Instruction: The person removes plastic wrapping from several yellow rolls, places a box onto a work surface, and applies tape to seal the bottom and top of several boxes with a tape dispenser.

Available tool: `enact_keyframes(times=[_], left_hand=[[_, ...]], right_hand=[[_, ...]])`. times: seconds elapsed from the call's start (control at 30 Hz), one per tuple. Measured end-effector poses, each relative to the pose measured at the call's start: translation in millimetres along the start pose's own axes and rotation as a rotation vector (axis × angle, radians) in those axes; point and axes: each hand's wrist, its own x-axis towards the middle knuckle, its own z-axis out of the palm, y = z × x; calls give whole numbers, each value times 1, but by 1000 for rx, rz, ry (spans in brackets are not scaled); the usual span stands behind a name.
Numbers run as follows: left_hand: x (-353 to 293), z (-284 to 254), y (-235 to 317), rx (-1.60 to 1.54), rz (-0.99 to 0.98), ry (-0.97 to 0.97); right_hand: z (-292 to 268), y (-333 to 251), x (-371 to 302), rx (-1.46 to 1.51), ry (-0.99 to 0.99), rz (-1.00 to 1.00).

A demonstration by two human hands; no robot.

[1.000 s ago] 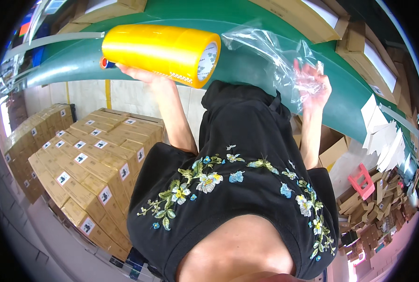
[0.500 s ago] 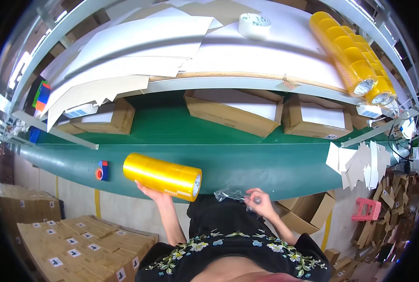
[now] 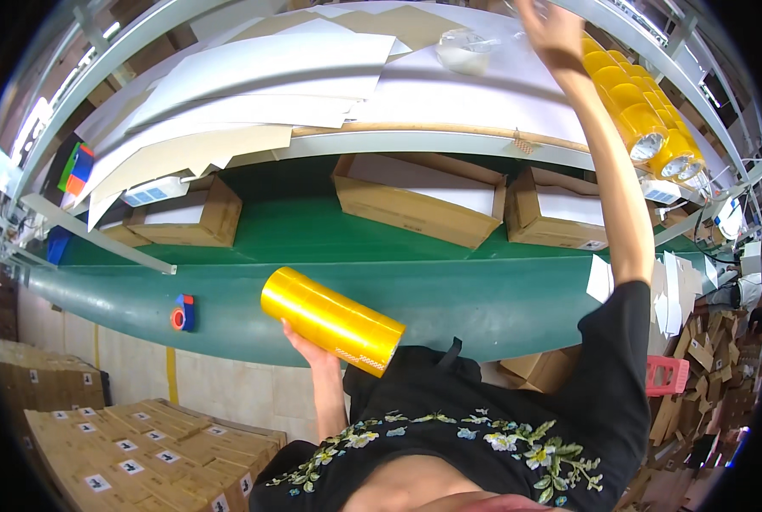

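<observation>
A long stack of yellow tape rolls (image 3: pixel 334 320) rests tilted in my left hand (image 3: pixel 314 348), whose fingers are wrapped round its underside. My right hand (image 3: pixel 556 36) is stretched up over the white shelf at the top edge of the view. Its fingers are apart, blurred and partly cut off by the edge. Beside it, a blurred clear plastic film (image 3: pixel 492 41) lies over or hangs in front of a white tape roll (image 3: pixel 464 55); I cannot tell if it touches my fingers. More yellow tape rolls (image 3: pixel 633 107) stand in rows right of my right forearm.
White and grey cardboard sheets (image 3: pixel 261 72) cover the shelf's left side. Below are open cartons (image 3: pixel 419 205) on the green table (image 3: pixel 227 299). A blue and red tape dispenser (image 3: pixel 183 313) sits at left. Stacked cartons (image 3: pixel 150 452) and a pink stool (image 3: pixel 667 375) are on the floor.
My right hand has swung from my lap, where it held clear plastic film, up and forward over the shelf. The yellow tape stack in my left hand has shifted right and tilted more.
</observation>
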Motion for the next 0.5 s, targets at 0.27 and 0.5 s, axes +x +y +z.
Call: enact_keyframes(times=[0.27, 0.5], left_hand=[[-20, -7, -9, 22, -65, -14], [-22, 0, -8, 37, -85, 4]], right_hand=[[102, -17, -3, 232, -600, 189], [77, -3, -7, 721, -1049, 596]])
